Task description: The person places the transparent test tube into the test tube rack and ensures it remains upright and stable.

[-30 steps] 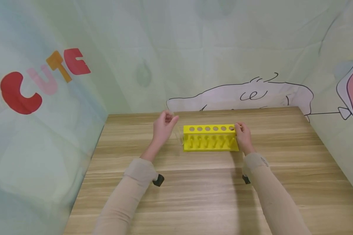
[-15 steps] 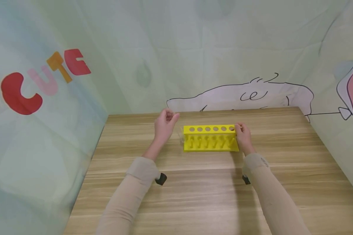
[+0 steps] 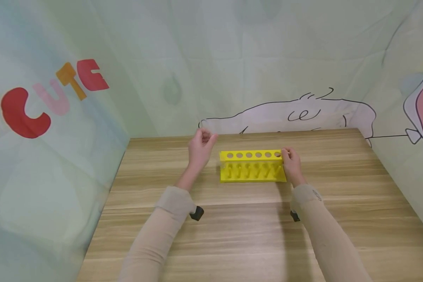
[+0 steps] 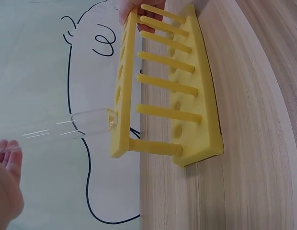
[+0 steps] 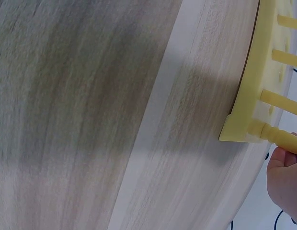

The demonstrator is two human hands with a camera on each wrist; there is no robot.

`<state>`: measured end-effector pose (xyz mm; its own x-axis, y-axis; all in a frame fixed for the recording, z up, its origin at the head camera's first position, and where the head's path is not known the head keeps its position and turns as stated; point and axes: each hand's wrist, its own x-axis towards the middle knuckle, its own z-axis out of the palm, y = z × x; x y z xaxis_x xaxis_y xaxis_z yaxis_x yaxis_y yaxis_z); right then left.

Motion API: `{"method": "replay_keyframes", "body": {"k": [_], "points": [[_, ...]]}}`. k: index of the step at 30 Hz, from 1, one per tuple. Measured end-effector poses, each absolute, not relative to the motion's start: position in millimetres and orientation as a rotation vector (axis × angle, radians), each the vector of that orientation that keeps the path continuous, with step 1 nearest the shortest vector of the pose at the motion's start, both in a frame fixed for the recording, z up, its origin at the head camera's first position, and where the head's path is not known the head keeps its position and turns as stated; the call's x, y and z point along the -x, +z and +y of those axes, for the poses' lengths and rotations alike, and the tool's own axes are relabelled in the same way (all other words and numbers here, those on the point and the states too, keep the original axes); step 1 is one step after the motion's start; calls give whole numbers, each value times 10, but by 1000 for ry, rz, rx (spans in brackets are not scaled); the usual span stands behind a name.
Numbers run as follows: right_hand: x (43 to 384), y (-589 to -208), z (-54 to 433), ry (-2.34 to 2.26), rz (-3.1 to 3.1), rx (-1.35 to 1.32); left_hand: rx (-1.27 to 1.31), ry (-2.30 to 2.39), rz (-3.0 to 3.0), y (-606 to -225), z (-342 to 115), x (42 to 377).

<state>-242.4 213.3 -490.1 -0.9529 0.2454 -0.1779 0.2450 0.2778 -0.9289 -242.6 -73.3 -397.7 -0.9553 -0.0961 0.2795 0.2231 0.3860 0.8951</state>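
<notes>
My left hand (image 3: 200,148) pinches a clear test tube (image 4: 91,123) near its upper end, seen best in the left wrist view. The tube's lower end is at the top bar of a yellow test tube rack (image 3: 252,177), near the rack's left end. Whether that end has entered a hole, I cannot tell. The rack stands upright, with a row of holes along the top and pegs below. My right hand (image 3: 291,164) grips the rack's right end, its fingers around the end post in the right wrist view. Against the backdrop the tube is faint in the head view.
A wooden tabletop (image 3: 246,235) lies under the rack and both arms. Behind its far edge hangs a pale printed cloth (image 3: 162,78) with cartoon drawings, which also covers the left and right sides.
My left hand has shifted slightly right and away from me, bringing the tube's lower end from beside the rack to above its left end. The right hand and rack stay put.
</notes>
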Motion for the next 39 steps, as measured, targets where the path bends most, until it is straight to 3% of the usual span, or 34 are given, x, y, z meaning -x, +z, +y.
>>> {"method": "replay_keyframes", "body": {"k": [39], "points": [[2431, -4905, 2145, 1835, -2529, 499, 105, -1576, -2308, -3998, -542, 2535]]}}
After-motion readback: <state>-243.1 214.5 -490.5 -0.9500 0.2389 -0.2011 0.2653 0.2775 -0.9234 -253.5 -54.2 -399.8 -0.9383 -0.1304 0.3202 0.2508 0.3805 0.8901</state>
